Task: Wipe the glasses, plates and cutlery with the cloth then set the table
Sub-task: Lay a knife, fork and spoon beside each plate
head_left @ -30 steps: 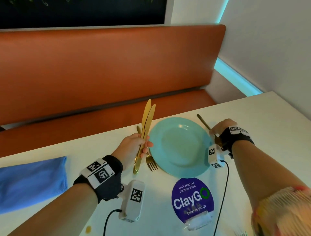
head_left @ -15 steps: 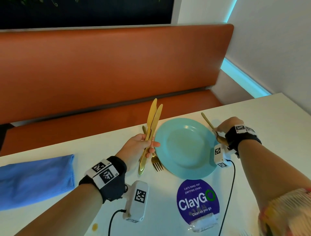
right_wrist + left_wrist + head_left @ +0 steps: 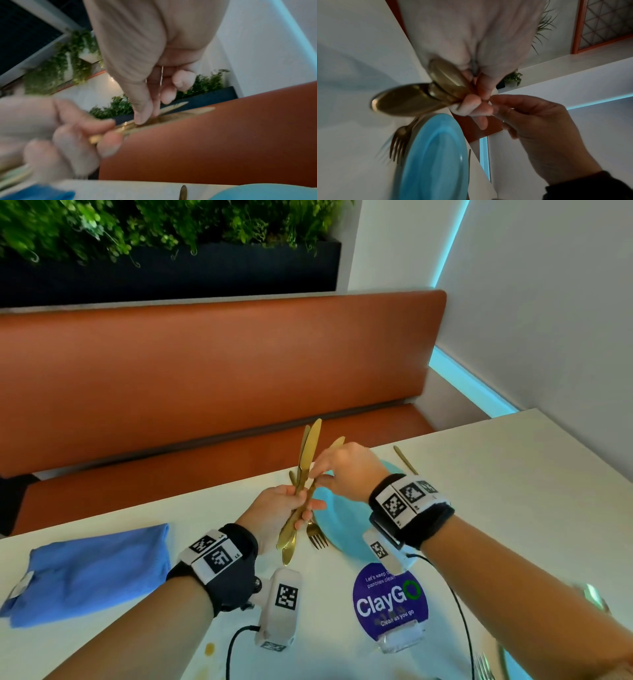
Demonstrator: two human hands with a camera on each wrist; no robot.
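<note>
My left hand [image 3: 301, 508] grips a bundle of gold knives [image 3: 310, 450] by their handles, blades pointing up, above the white table [image 3: 513, 491]. My right hand [image 3: 320, 477] has reached across the teal plate [image 3: 342, 529] and pinches one knife between thumb and fingers. In the left wrist view the rounded knife handles [image 3: 412, 98] stick out below my left hand's fingers [image 3: 476, 102], with the right hand [image 3: 539, 128] beside them. The right wrist view shows my thumb [image 3: 142, 116] on a knife blade [image 3: 185, 113]. A gold fork [image 3: 317, 534] lies left of the plate.
A folded blue cloth [image 3: 92, 570] lies at the left. A purple ClayGO sign [image 3: 390, 601] stands in front of the plate. Another gold utensil [image 3: 406, 460] lies right of the plate. Fork tines [image 3: 484, 666] show at the bottom right. An orange bench [image 3: 205, 371] runs behind the table.
My right hand left the utensil on the plate's right side and moved left across the plate to pinch a knife in my left hand. The left hand stayed roughly in place.
</note>
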